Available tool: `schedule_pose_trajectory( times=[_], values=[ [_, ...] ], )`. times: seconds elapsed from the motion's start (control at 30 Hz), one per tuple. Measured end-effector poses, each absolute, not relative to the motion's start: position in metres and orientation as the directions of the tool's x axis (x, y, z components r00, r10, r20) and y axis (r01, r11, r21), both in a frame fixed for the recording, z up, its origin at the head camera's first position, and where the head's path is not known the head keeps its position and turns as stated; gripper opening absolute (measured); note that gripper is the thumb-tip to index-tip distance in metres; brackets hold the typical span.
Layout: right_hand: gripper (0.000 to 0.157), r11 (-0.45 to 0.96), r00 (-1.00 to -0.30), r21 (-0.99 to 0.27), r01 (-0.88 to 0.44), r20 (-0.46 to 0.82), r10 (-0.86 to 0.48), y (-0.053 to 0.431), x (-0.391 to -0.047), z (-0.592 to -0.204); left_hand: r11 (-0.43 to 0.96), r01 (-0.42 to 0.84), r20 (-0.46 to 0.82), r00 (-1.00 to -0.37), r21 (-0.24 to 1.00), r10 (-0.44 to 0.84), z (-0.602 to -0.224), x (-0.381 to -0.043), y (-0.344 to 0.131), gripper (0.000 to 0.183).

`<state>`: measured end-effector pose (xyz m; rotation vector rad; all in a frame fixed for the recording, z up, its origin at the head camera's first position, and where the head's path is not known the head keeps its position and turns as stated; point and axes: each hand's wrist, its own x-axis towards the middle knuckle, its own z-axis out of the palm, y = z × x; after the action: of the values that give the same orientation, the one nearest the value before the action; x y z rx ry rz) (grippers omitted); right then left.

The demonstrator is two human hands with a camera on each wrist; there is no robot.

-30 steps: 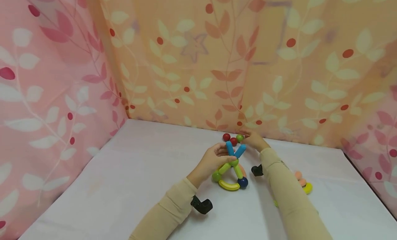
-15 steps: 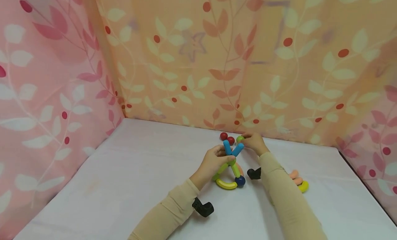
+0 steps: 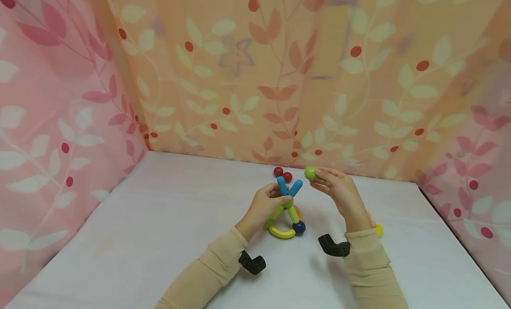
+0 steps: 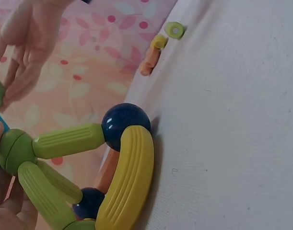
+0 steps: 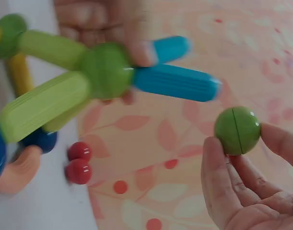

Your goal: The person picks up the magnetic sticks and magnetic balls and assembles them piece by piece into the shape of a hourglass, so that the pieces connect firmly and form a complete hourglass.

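Observation:
My left hand (image 3: 258,210) grips a ball-and-stick toy structure around its upper green ball (image 5: 107,71). Two blue sticks (image 5: 177,82) point up from that ball, and light green sticks (image 4: 69,140) slope down from it. A curved yellow piece (image 3: 281,233) and a navy ball (image 3: 298,227) form part of the base, which stands on the table. Off to the right, my right hand (image 3: 340,190) pinches a loose green ball (image 5: 237,130) between thumb and fingertips. This ball is in the air, close to the blue sticks' tips but apart from them.
Two red balls (image 3: 282,174) lie behind the structure near the table's back edge. Orange and yellow curved pieces (image 3: 378,229) are partly hidden by my right forearm. A green piece (image 4: 175,30) lies beside them. Patterned cloth walls (image 3: 223,78) enclose the white table (image 3: 159,202).
My right hand has lifted the green ball from beside the red balls and brought it up and back toward me. The left hand keeps its hold on the structure. The head view has shifted slightly.

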<state>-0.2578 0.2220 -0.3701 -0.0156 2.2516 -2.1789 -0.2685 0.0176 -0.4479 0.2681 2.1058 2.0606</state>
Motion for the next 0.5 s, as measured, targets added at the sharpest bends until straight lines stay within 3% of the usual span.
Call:
schedule_pose_trajectory(
  times=[0.13, 0.23, 0.5],
  values=[
    [0.037, 0.066, -0.998, -0.996, -0.058, 0.059, 0.011, 0.222, -0.248, -0.365, 0.032, -0.004, -0.012, -0.967, 0.999, 0.255, -0.449, -0.272, 0.017, 0.041],
    [0.049, 0.086, -0.996, -0.993, -0.081, 0.083, 0.026, 0.218, -0.245, -0.366, 0.041, -0.004, -0.014, -0.968, 0.999, 0.25, -0.449, -0.272, 0.018, 0.042],
    [0.047, 0.083, -0.996, -0.993, -0.079, 0.083, 0.041, 0.213, -0.244, -0.371, 0.045, -0.032, -0.042, -0.966, 0.998, 0.253, -0.446, -0.271, 0.019, 0.042]
  ],
)
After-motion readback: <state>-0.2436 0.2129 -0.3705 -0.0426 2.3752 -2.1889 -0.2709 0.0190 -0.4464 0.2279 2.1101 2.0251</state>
